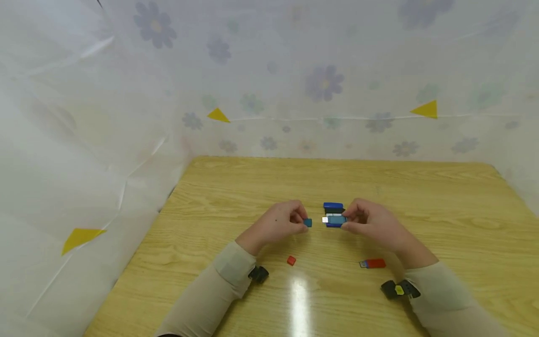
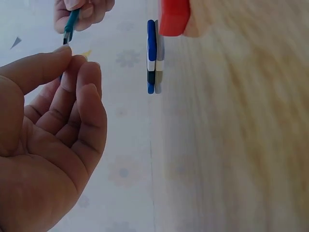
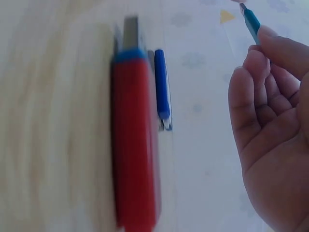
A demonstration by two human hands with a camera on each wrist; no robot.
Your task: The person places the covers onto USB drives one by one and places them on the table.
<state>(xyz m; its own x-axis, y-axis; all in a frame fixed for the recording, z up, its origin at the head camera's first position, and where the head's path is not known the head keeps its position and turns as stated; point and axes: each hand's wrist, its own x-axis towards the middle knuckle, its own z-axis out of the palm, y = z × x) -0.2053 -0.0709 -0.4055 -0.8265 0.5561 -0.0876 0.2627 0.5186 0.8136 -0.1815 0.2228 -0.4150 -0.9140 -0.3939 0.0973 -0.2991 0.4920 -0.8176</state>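
Note:
My left hand [image 1: 280,220] pinches a small teal cap [image 1: 308,223] between thumb and fingertips. In my right hand [image 1: 372,224] is a teal USB flash drive [image 1: 337,220], held by its rear end, its metal plug bare and pointing left at the cap. A short gap separates cap and plug in the head view. From the right wrist, the drive [image 3: 252,25] sticks out past the thumb of my right hand [image 3: 277,116]. The left wrist view shows my left hand [image 2: 53,125], whose fingers mostly hide the cap.
A red USB flash drive [image 1: 376,263] with its plug bare lies near my right wrist. Its colour matches a small red cap [image 1: 291,260] on the wooden table [image 1: 236,187]. Behind the teal drive lie several blue, black and white pieces [image 1: 333,205]. Flowered sheeting [image 1: 269,93] hangs behind.

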